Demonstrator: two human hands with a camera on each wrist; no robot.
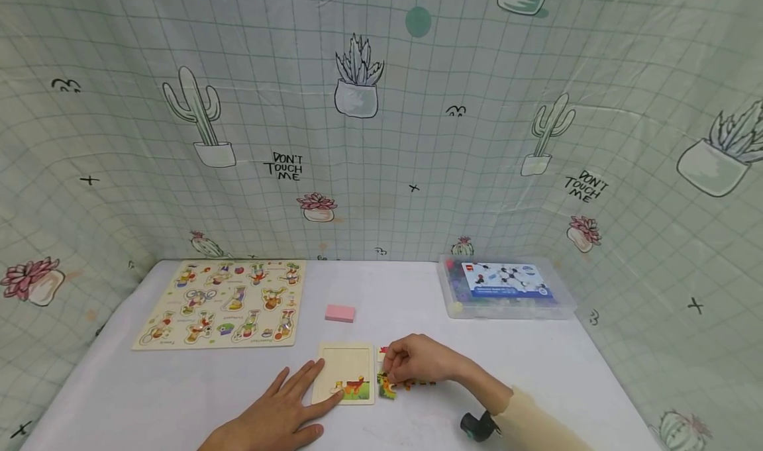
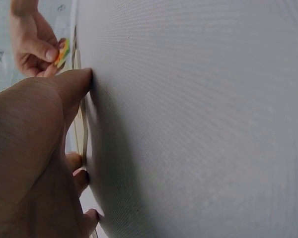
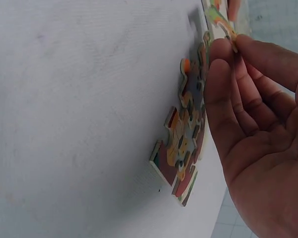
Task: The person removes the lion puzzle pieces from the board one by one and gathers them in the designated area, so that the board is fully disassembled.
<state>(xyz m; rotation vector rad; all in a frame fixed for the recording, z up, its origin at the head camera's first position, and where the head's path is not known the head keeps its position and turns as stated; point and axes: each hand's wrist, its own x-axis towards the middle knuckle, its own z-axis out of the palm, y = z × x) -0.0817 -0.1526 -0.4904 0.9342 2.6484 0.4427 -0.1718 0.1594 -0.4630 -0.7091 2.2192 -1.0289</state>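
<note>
A small wooden puzzle tray (image 1: 346,365) lies in front of me, with a picture piece (image 1: 357,389) in its lower right corner. My left hand (image 1: 277,404) lies spread at the tray's left side, its fingertips on the rim and the index finger reaching over the lower edge. Just right of the tray, my right hand (image 1: 420,358) pinches a green and orange jigsaw piece (image 2: 63,53) between thumb and fingers. Beneath and beside that hand are several loose jigsaw pieces (image 3: 181,144), partly hidden by it in the head view.
A large wooden picture board (image 1: 223,305) is at the back left. Behind the tray sits a pink block (image 1: 340,313). At the back right stands a clear plastic case (image 1: 507,289) with a blue and white label. A black object (image 1: 477,428) is beside the right sleeve.
</note>
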